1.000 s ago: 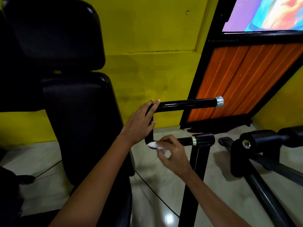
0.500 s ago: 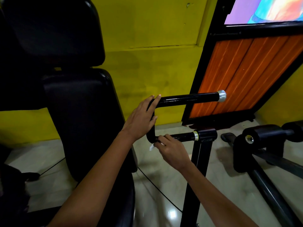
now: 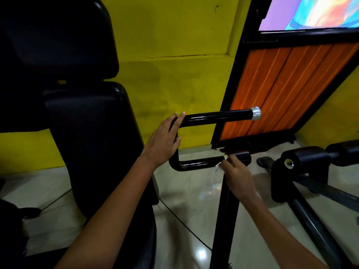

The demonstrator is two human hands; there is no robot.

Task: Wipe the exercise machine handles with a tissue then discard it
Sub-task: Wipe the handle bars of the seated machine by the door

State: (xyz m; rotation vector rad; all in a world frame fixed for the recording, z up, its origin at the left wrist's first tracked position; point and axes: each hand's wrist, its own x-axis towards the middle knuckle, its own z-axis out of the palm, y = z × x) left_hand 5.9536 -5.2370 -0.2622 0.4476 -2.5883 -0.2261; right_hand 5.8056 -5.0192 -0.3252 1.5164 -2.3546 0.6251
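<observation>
The black handle bent in a U, its open side facing right. The upper bar ran right to a silver cap that ended free in front of the orange panel. The lower bar ran right into a black sleeve on top of the upright post. Between the two bars there was an open gap with the yellow wall showing through. Left of the bend, the black padded seat back stood close, with only a narrow space between it and the handle. To the right of the post, pale floor separated it from another black frame with padded rollers.

My left hand lay against the bend of the handle, fingers straight and reaching up to the start of the upper bar, not wrapped round it. My right hand was at the right end of the lower bar, just beside the silver ring there, fingers curled and pinching the white tissue. The tissue hung blurred from my fingers at the underside of the bar; I could not tell how much of it touched the metal.
</observation>
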